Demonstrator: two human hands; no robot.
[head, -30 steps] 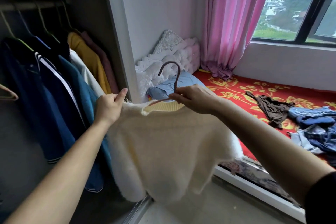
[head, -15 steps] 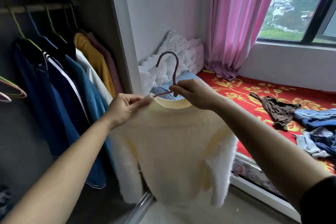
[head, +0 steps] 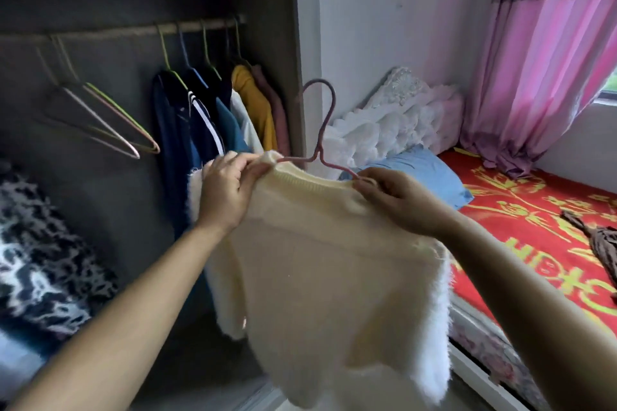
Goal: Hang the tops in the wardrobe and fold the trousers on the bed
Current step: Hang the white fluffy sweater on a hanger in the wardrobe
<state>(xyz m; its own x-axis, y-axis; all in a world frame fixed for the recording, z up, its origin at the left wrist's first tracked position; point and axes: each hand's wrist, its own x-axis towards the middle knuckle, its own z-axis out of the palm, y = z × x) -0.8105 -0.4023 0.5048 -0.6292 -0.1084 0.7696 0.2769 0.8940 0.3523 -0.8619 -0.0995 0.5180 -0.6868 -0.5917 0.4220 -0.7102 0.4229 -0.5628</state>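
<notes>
Head view: cream sweater [head: 327, 260] on a pink hanger [head: 322, 130], held up mid-frame in front of the open wardrobe [head: 280, 53].

The left hand [head: 230, 190] pinches the collar's left end; the right hand [head: 400, 200] pinches the collar and the hanger arm at its right end. The hook points up and curls left; the hanger's long axis runs across the frame, dipping slightly right, and the hem hangs toward the bottom edge. The knit hides the hanger arms, so they may not be seated in both shoulders. If not, the sweater could slide off when a hand lets go. The hook could also snag the hung clothes [head: 207, 117] below the rail [head: 133, 31] at upper left.
</notes>
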